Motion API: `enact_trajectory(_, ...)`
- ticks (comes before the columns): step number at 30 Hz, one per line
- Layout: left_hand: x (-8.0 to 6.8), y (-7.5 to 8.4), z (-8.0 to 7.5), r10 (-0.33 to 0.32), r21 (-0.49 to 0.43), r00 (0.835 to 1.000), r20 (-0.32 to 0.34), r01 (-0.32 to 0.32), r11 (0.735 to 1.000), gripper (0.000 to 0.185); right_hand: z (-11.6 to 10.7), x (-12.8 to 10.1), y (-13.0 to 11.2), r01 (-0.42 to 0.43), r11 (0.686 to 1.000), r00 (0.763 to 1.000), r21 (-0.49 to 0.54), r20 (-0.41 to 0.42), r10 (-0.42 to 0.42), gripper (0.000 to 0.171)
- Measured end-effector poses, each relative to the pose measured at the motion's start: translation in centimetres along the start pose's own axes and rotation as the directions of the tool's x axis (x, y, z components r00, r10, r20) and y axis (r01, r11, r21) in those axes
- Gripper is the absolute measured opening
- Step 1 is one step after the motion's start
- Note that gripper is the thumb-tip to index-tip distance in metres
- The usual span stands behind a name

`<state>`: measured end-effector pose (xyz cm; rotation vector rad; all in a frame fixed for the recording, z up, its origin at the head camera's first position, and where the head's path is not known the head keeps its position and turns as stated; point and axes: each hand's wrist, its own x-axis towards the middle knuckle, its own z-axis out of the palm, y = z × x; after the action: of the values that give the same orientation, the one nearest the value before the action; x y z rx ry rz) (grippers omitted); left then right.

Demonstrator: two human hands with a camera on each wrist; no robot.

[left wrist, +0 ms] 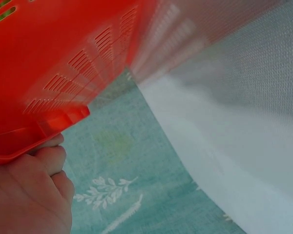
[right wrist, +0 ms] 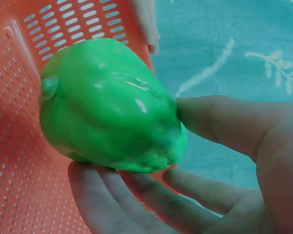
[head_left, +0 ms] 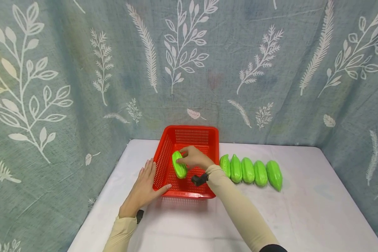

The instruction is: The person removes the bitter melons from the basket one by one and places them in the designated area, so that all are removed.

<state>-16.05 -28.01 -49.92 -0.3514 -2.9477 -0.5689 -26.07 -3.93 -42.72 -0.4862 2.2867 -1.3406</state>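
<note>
A glossy, bright green, elongated vegetable (head_left: pixel 179 165) with lengthwise ridges is held above the floor of a red plastic basket (head_left: pixel 189 195). My right hand (head_left: pixel 193 156) pinches it, thumb on one side and fingers on the other. Close up in the right wrist view, the green vegetable (right wrist: pixel 107 107) shows its blunt end with a small nub. At the basket's front left corner my left hand (head_left: pixel 143 187) rests along the rim, fingers extended and thumb over the front edge. In the left wrist view its fingers touch the underside of the basket's rim (left wrist: pixel 19 146).
Right of the basket, several similar green vegetables (head_left: pixel 247 170) lie side by side in a row on the white tabletop (head_left: pixel 315 210). Behind stands a blue-green curtain (head_left: pixel 220 77) with white leaf prints, also hanging along both sides. The right forearm crosses the basket's front right corner.
</note>
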Motion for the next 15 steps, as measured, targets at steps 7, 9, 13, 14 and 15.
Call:
enact_trajectory(7,0.0,0.0,0.0,0.012,-0.004,1.000,-0.024,-0.012,1.000,0.116,-1.0,-1.0,0.4,0.009,0.998,0.998,0.056,-0.063,-0.005,0.059)
enact_trajectory(9,0.0,0.1,0.0,0.013,-0.006,1.000,-0.026,-0.013,1.000,0.116,-1.4,-1.4,0.4,0.019,0.998,0.997,0.057,-0.080,-0.014,0.056)
enact_trajectory(13,-0.1,0.1,0.0,0.011,-0.009,1.000,-0.020,-0.011,1.000,0.117,-2.1,-1.8,0.9,0.038,0.999,0.992,0.039,-0.121,-0.033,0.052)
enact_trajectory(14,-0.1,0.1,-0.1,0.011,-0.008,1.000,-0.021,-0.011,1.000,0.117,-2.2,-1.9,1.0,0.041,0.998,0.991,0.041,-0.131,-0.036,0.052)
enact_trajectory(15,0.0,0.1,0.0,0.011,-0.005,1.000,-0.021,-0.011,1.000,0.117,-2.4,-2.0,1.1,0.045,0.998,0.989,0.040,-0.141,-0.039,0.052)
